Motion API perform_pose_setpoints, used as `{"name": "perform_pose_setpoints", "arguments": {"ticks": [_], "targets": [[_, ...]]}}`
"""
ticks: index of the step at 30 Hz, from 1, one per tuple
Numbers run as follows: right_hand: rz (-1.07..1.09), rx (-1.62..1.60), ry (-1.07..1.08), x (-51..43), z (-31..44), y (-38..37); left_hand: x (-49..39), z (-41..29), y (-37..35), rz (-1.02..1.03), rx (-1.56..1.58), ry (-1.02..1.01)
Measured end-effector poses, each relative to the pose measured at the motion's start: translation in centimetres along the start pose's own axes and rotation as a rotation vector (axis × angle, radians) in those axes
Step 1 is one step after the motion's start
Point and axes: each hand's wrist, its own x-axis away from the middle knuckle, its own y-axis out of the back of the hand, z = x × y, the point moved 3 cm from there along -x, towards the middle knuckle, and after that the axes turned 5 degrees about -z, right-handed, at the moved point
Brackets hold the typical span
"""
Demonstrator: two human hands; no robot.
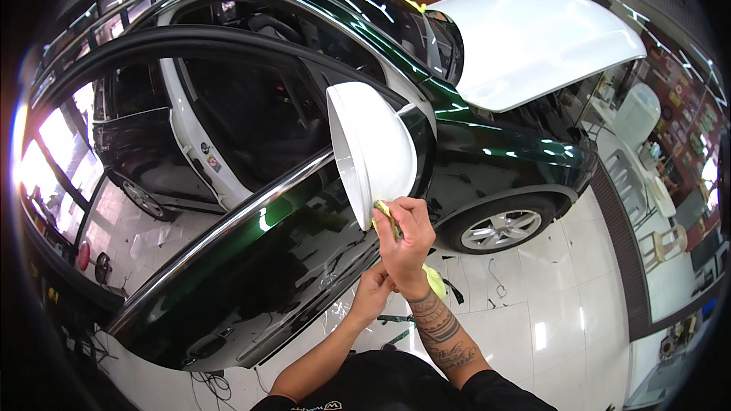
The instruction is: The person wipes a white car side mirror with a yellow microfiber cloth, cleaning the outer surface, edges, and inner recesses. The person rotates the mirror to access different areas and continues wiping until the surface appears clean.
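Note:
My right hand pinches a yellow-green cloth against the lower edge of a white side mirror housing. More yellow-green cloth hangs behind my right wrist. Just below that wrist is my left hand, its fingers curled; its fingertips are partly hidden, so I cannot tell whether it holds the cloth. The mirror is fixed to an open front door with glossy dark green outer skin and a chrome strip along the window line.
Behind the door stands the car's dark green front fender above a wheel. Its white hood is raised. Black scraps and a thin wire lie on the tiled floor. Dark cables lie under the door.

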Motion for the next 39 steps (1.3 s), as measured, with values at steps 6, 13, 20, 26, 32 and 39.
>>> {"name": "perform_pose_setpoints", "arguments": {"ticks": [6,13,20,26,32,39], "targets": [[0.010,-0.034,-0.101,0.1,0.2,-0.1,0.0,-1.2,0.9,0.033,0.031,0.118],[0.087,-0.150,-0.322,-0.1,0.3,-0.2,-0.2,-1.8,2.3,0.088,0.039,0.217],[-0.008,0.025,-0.083,-0.3,2.0,-1.0,-0.5,-2.8,4.0,0.099,0.062,0.216],[0.036,0.042,-0.118,0.2,2.0,-0.6,-0.6,-2.8,4.2,0.132,0.066,0.234],[0.046,0.031,-0.119,-1.6,2.4,-1.2,-1.2,-3.5,4.1,0.124,0.117,0.234],[0.042,0.188,0.106,1.2,1.8,-1.2,-1.1,-2.2,5.2,0.178,0.150,0.209]]}}
